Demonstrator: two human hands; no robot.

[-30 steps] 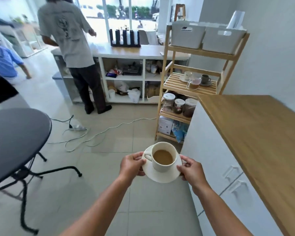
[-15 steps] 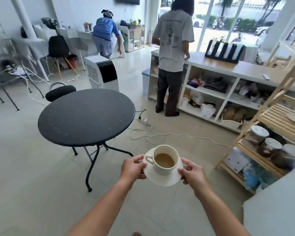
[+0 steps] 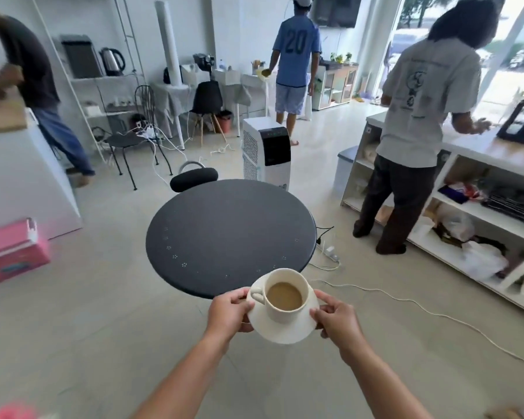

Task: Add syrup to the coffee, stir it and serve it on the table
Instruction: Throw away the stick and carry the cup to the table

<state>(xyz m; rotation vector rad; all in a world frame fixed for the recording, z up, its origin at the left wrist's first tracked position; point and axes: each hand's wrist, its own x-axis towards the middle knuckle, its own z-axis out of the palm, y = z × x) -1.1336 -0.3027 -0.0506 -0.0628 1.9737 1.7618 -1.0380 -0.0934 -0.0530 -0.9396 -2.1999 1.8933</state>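
Head view: a person is holding a cup of milky coffee on a white saucer. The left hand and the right hand are each pinching the saucer's rim, thumbs on top and fingers curled beneath, at 9 and 3 o'clock. The cup is sitting upright, its handle pointing toward 10 o'clock. The round black bench is lying dead ahead at 12 o'clock, its near edge showing just beyond the saucer's far rim (a round top, so no long axis to line up with). Both hands are sitting about equally near to it. By this look, the serving step is calling for a level forward reach and a gentle set-down. A bystander in a grey shirt is standing at 2 o'clock, well apart from the bench.
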